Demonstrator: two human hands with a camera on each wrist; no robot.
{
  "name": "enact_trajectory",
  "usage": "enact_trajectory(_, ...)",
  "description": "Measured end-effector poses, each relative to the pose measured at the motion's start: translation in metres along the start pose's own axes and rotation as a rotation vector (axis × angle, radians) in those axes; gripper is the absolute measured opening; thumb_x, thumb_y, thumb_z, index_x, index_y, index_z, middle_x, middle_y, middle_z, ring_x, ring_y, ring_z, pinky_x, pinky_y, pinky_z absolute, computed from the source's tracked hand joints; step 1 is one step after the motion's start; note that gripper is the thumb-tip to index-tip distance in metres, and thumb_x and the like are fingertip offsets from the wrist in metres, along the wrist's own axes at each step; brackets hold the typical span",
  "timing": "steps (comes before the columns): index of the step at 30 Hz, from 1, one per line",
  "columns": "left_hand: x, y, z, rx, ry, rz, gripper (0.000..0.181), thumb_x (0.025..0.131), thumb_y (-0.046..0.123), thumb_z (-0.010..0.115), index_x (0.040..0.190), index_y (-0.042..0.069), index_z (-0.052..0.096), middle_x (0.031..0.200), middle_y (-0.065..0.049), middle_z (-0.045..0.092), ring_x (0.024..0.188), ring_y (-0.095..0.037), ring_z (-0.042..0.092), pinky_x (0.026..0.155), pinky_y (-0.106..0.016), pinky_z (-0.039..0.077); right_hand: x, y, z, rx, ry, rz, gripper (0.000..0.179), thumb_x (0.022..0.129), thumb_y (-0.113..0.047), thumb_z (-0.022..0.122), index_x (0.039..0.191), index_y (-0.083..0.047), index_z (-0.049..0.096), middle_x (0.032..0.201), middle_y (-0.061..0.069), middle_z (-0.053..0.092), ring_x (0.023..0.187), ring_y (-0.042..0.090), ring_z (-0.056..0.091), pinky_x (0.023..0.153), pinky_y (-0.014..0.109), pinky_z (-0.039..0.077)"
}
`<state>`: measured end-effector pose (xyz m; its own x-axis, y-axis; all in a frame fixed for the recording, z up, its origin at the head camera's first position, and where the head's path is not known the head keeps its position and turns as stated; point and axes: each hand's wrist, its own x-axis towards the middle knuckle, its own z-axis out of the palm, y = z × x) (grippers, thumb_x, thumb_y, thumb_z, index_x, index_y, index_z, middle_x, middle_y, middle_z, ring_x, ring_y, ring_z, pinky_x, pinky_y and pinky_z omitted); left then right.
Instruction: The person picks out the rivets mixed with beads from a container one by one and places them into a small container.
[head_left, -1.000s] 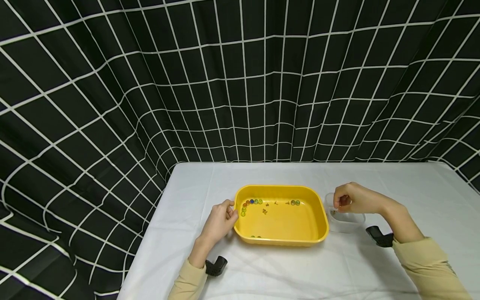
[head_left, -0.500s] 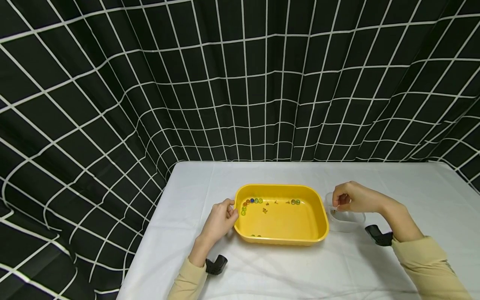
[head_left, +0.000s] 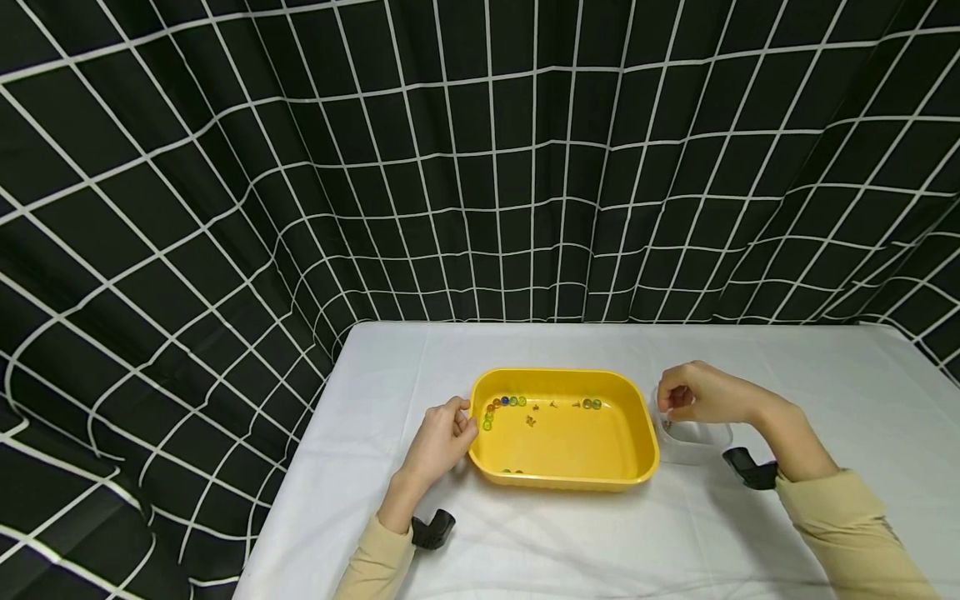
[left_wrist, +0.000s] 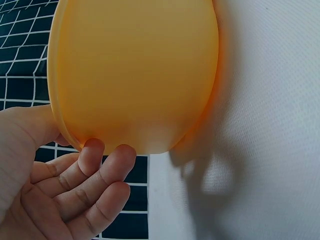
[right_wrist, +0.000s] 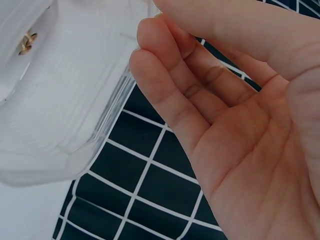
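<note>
My left hand [head_left: 437, 443] grips the left end of a yellow plastic basin [head_left: 577, 448], with curled fingers against its outer wall in the left wrist view. Inside the basin, glass marbles [head_left: 513, 401] line the back and left walls. Several small gold-coloured, tack-like pieces [head_left: 531, 421] lie among them. Over a clear plastic container [head_left: 697, 454], my right hand [head_left: 705, 396] hovers with bent fingers, thumb and forefinger close together. I cannot tell whether it holds anything. Gold-coloured pieces [right_wrist: 27, 44] show in that container.
A white cloth [head_left: 600, 542] covers the table. The clear container stands right beside the basin's right end. Black curtain with a white grid [head_left: 525, 208] hangs behind the table's back edge and along the left.
My right hand has shifted slightly left over the clear container, toward the basin. My left hand and the basin's contents look the same.
</note>
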<state>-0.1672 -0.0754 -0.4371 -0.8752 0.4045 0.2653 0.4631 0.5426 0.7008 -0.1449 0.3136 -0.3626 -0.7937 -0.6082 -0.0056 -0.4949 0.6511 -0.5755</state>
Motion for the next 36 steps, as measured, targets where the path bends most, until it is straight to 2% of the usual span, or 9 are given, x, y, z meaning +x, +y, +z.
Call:
enact_trajectory(10,0.0,0.0,0.0,0.002,0.0,-0.002,0.025,0.084,0.004,0.057,0.104,-0.012,0.058,0.066,0.003,0.051,0.052,-0.004,0.046,0.048,-0.018,0.044,0.007,-0.007,-0.002,-0.005,-0.01,0.023,0.017,0.073,0.005,0.07,0.076,-0.01,0.063,0.073,-0.007,0.055,0.063,0.008,0.05,0.058,0.024,0.048)
enact_trajectory(16,-0.001,0.0,0.0,0.001,-0.007,-0.025,0.026,0.085,0.005,0.057,0.105,-0.011,0.058,0.066,0.003,0.051,0.053,-0.004,0.046,0.049,-0.018,0.045,0.014,-0.011,0.001,0.023,-0.033,0.048,0.012,0.076,0.003,0.068,0.078,-0.008,0.063,0.074,-0.004,0.058,0.064,0.008,0.052,0.059,0.024,0.05)
enact_trajectory(22,-0.001,-0.001,0.0,0.014,-0.014,-0.035,0.027,0.085,0.006,0.057,0.106,-0.011,0.058,0.067,0.003,0.051,0.053,-0.004,0.046,0.048,-0.018,0.044,0.024,-0.016,0.003,0.053,-0.086,0.041,0.009,0.078,0.004,0.066,0.077,-0.005,0.063,0.07,-0.004,0.057,0.061,0.007,0.05,0.056,0.023,0.047)
enact_trajectory(27,0.0,-0.001,0.0,0.019,-0.011,-0.035,0.026,0.085,0.006,0.057,0.106,-0.01,0.058,0.067,0.003,0.051,0.053,-0.004,0.046,0.049,-0.018,0.045,0.034,-0.022,0.005,0.037,-0.114,0.034,0.011,0.081,0.001,0.065,0.077,-0.009,0.062,0.07,-0.006,0.055,0.062,0.007,0.048,0.056,0.022,0.045)
enact_trajectory(36,0.001,-0.002,0.001,0.022,-0.011,-0.032,0.027,0.085,0.006,0.057,0.106,-0.011,0.058,0.065,0.004,0.05,0.051,-0.004,0.045,0.048,-0.018,0.044,0.053,-0.027,0.015,0.033,-0.121,0.031,0.012,0.086,-0.005,0.062,0.076,-0.012,0.062,0.07,-0.004,0.056,0.062,0.007,0.049,0.056,0.022,0.046)
